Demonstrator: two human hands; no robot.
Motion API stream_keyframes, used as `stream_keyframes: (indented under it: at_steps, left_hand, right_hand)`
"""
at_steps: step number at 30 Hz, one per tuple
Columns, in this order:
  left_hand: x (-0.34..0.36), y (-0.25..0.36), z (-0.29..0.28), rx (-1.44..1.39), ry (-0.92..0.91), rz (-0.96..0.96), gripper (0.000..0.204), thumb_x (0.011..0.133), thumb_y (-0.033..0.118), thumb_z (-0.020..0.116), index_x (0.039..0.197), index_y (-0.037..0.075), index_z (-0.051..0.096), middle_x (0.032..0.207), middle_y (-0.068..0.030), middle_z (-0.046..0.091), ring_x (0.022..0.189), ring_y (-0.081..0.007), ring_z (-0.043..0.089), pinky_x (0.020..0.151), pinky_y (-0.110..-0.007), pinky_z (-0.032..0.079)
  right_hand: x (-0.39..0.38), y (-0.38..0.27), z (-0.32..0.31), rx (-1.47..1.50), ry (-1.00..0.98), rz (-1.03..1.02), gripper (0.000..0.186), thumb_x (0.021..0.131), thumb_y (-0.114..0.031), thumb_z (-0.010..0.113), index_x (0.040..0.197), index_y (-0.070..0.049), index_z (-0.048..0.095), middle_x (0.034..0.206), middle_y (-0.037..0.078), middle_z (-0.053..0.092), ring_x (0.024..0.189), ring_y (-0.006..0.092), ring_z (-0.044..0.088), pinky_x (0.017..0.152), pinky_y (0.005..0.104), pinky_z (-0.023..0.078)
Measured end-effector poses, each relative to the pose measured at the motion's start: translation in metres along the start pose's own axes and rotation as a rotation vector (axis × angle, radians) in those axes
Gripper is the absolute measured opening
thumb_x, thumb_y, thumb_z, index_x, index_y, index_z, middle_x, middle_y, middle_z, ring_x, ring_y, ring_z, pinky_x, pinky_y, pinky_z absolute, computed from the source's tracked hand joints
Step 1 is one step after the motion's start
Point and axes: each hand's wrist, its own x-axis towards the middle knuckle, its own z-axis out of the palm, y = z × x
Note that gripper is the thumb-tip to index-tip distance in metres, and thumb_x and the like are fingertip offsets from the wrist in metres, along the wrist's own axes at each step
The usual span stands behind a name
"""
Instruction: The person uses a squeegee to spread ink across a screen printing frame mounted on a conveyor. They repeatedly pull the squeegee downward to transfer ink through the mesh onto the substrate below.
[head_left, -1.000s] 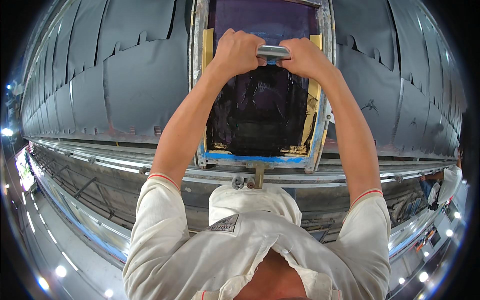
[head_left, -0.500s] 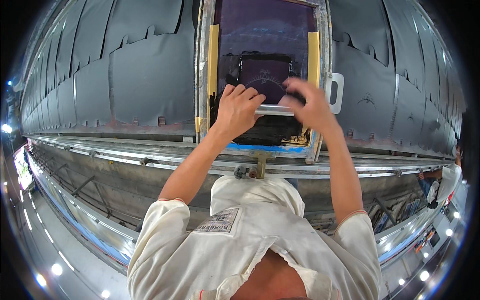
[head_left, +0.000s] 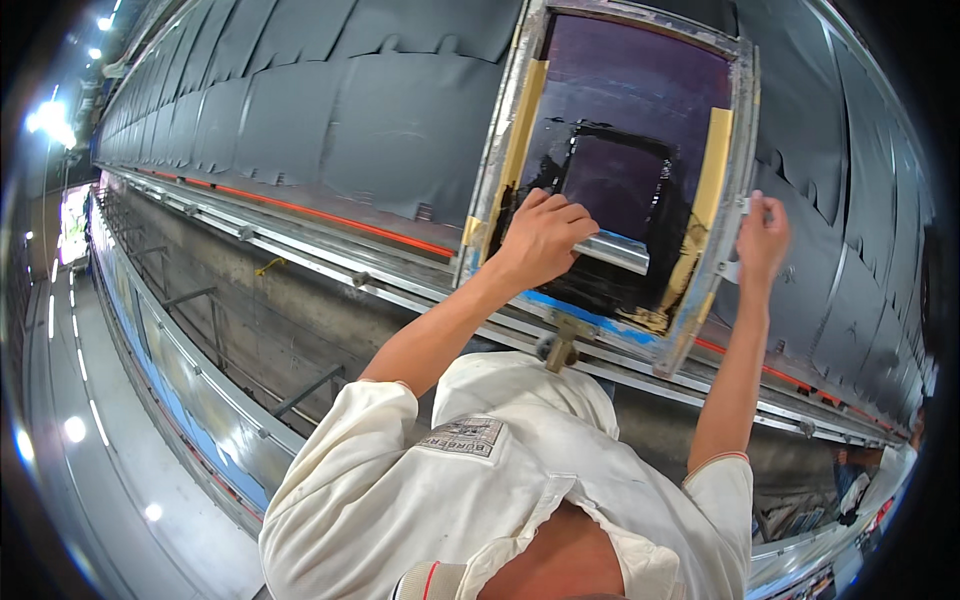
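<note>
The left hand [head_left: 545, 238] clamps the squeegee [head_left: 615, 252] inside the frame [head_left: 740, 120], the right hand [head_left: 762, 240] grips its right-side handle [head_left: 731, 271] — uneven lifting could smear ink [head_left: 590, 290].

Silver metal bar [head_left: 615, 252], purple rect. mesh [head_left: 640, 75] patched w/ black ink [head_left: 590, 290], 2 long yellow tape strips [head_left: 711, 165], blue tape [head_left: 585, 314], and look, dk. grey flat sheets [head_left: 420, 130]!

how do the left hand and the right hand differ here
The left hand grips the left end of the silver bar, while the right hand is closed at the pale side handle. The left hand is over the dark screen, inside the frame; the right hand is outside its right edge. Both hands are bare, with fingers curled.
</note>
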Motion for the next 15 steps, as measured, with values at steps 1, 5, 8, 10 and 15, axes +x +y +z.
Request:
stream_keyframes:
  at_steps: [1,5,8,10,15]
  left_hand:
    - [-0.006,-0.013,-0.009,0.026,-0.001,-0.005,0.041,0.06,-0.002,0.074,0.099,0.013,0.075,0.105,0.0008,0.073,0.099,-0.023,0.066,0.089,-0.039,0.044]
    - [-0.045,-0.109,-0.079,0.115,-0.081,-0.052,0.034,0.063,0.003,0.08,0.096,0.012,0.076,0.099,0.0007,0.075,0.096,-0.0215,0.067,0.087,-0.038,0.046]
    - [-0.091,-0.175,-0.135,0.16,-0.042,-0.012,0.036,0.061,0.003,0.084,0.095,0.012,0.076,0.098,0.0004,0.075,0.087,-0.0219,0.067,0.081,-0.037,0.045]
    - [-0.116,-0.202,-0.156,0.141,-0.059,0.006,0.038,0.058,0.002,0.083,0.094,0.012,0.076,0.096,0.0006,0.075,0.084,-0.0221,0.067,0.078,-0.037,0.045]
    - [-0.162,-0.224,-0.163,0.046,-0.158,0.028,0.039,0.054,0.003,0.082,0.091,0.011,0.075,0.095,0.0004,0.074,0.083,-0.022,0.066,0.077,-0.037,0.044]
  right_hand:
    - [-0.014,-0.005,0.032,0.021,0.022,-0.018,0.03,0.104,-0.031,0.067,0.089,-0.005,0.064,0.062,0.0,0.054,0.05,0.0068,0.048,0.047,0.0339,0.038]
    - [-0.055,-0.005,0.162,-0.055,0.075,-0.167,0.027,0.102,-0.029,0.068,0.095,-0.003,0.066,0.073,0.009,0.062,0.066,0.0157,0.061,0.065,0.0364,0.049]
    - [-0.1,-0.046,0.254,0.047,0.024,-0.207,0.027,0.102,-0.029,0.068,0.094,-0.004,0.062,0.069,0.006,0.058,0.062,0.0128,0.053,0.062,0.033,0.045]
    - [-0.117,-0.065,0.291,0.048,0.009,-0.159,0.028,0.102,-0.03,0.069,0.094,-0.004,0.061,0.066,0.005,0.057,0.06,0.0115,0.05,0.06,0.032,0.043]
    - [-0.127,-0.08,0.317,-0.079,0.026,-0.071,0.031,0.103,-0.034,0.067,0.094,-0.005,0.061,0.065,0.003,0.057,0.058,0.0114,0.049,0.06,0.032,0.042]
